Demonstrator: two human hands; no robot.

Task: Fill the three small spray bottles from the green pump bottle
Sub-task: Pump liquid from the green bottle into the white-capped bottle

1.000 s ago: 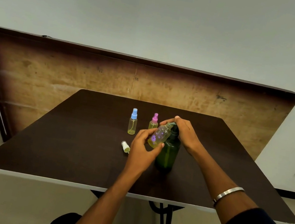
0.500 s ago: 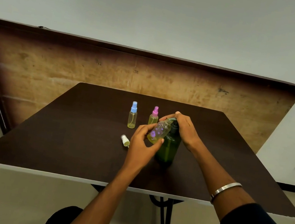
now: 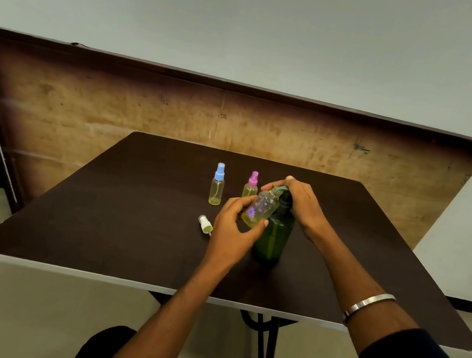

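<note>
Our left grip [image 3: 230, 228] clamps the tilted bottle [image 3: 260, 210]; right grip [image 3: 302, 204] wraps the pump [image 3: 281, 191]. Keep mouth under spout, press slowly.

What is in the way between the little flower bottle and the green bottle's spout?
Nothing visible. The left hand holds the flower bottle tilted, its open mouth right up at the spout of the green pump bottle. The right hand rests on the pump top. The loose white spray cap lies off to the left.
</note>
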